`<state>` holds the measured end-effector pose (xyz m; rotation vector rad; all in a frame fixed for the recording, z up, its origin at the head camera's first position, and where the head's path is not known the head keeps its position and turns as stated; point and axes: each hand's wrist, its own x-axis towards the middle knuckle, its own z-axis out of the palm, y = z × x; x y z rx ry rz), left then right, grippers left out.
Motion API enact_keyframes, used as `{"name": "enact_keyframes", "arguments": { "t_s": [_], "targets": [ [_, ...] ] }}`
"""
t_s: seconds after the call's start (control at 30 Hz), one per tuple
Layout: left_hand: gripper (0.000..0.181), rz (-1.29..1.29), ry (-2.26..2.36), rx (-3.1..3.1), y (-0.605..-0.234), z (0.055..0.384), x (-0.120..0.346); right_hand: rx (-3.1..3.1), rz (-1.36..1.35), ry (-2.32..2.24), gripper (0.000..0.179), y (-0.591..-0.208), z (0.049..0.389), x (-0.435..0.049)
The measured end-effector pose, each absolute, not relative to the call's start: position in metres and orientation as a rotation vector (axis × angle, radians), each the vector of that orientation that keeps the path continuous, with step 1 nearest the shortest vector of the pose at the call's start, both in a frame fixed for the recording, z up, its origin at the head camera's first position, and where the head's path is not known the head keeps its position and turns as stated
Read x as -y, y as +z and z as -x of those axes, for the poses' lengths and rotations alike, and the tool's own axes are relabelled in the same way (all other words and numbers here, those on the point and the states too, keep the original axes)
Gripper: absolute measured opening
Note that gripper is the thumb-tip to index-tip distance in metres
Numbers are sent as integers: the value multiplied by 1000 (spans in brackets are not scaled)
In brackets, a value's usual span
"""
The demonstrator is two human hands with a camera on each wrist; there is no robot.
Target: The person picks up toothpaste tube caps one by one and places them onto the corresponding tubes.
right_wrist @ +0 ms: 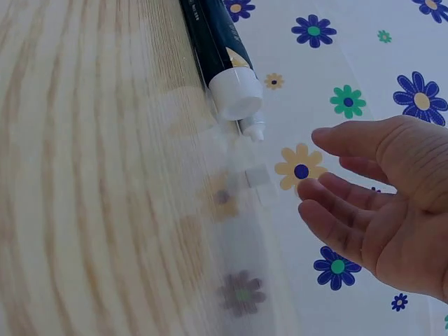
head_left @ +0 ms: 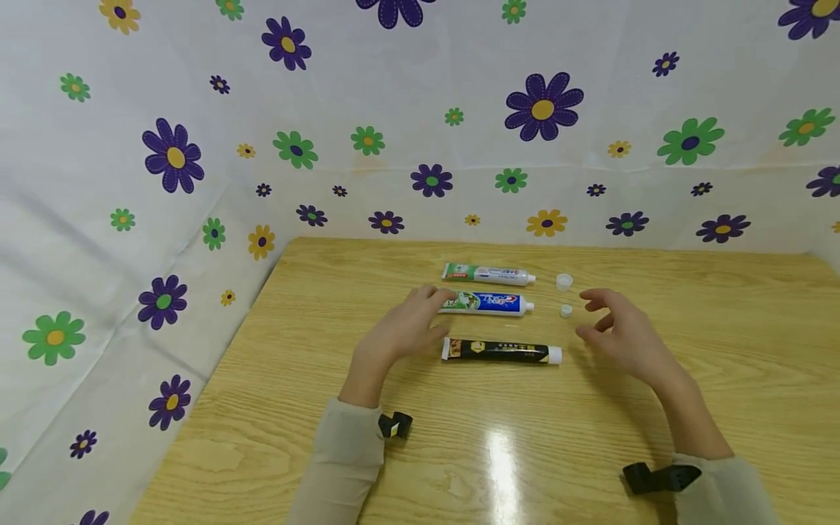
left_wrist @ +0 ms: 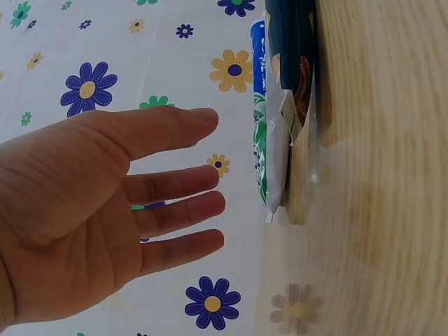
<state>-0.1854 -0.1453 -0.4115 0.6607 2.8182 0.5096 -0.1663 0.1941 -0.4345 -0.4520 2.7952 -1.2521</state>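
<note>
Three toothpaste tubes lie in a row on the wooden table: a grey and green tube [head_left: 492, 275] at the back, a blue and green tube [head_left: 492, 303] in the middle, and a black tube [head_left: 502, 351] in front. The back two show bare nozzles; a white cap [right_wrist: 236, 94] sits on the black one. Over the left end of the middle tube hovers my left hand [head_left: 405, 328], fingers extended and holding nothing. My right hand [head_left: 626, 339], loosely bent and holding nothing, is right of two loose caps, a larger cap [head_left: 564, 281] and a smaller cap [head_left: 566, 311].
The wooden table [head_left: 262, 408] ends at a white cloth [head_left: 407, 87] with printed flowers, which hangs behind and along the left side. Each wrist wears a black strap mount, the left mount [head_left: 397, 425] and the right mount [head_left: 656, 478].
</note>
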Motion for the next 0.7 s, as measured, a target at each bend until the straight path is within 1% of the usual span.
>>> {"name": "enact_keyframes", "arguments": {
  "t_s": [0.23,0.37,0.53,0.7],
  "targets": [
    [53,-693,668,-2805,-409,195,141,-2787,373,-1303,55,-437,177,-198],
    [53,-711,701,-2794,-409,207,132,-2737,343,-1324,55,-440,184,-198],
    [53,-694,694,-2769,-418,228,122,-2702,301,-1305,53,-448,197,-198],
    [54,-652,613,-2748,-432,242,120,-2678,306,-1248,51,-455,206,-195]
  ]
}}
